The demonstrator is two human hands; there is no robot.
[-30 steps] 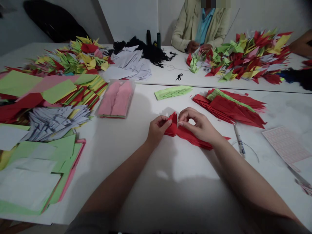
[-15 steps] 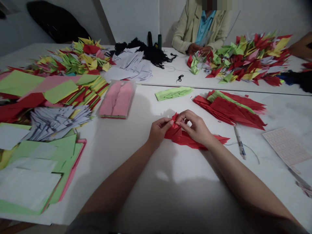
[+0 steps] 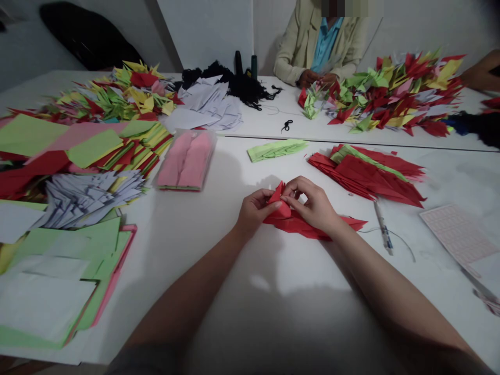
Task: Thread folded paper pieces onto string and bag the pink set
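Folded red paper (image 3: pixel 282 202) has risen into a fuller peak, and the two hands have drawn slightly closer around it. Far left of the fingers lie a bundle of grey-white folded slips (image 3: pixel 91 200) and a clear pack of pink paper (image 3: pixel 186 160). The left hand (image 3: pixel 255 212) curls its fingers around the peak's left side, thumb pressed against the fold. The right hand (image 3: pixel 312 204) pinches the peak's right side between thumb and bent forefinger, its other fingers curled together. Loose red strips (image 3: pixel 332 227) run out beneath the right hand, touching it. Just beyond the fingertips lie light green folded strips (image 3: pixel 276 150). Right of them sits a red paper stack (image 3: pixel 367 178), with a pen (image 3: pixel 383 234) and a pink printed sheet (image 3: pixel 459 234) further right.
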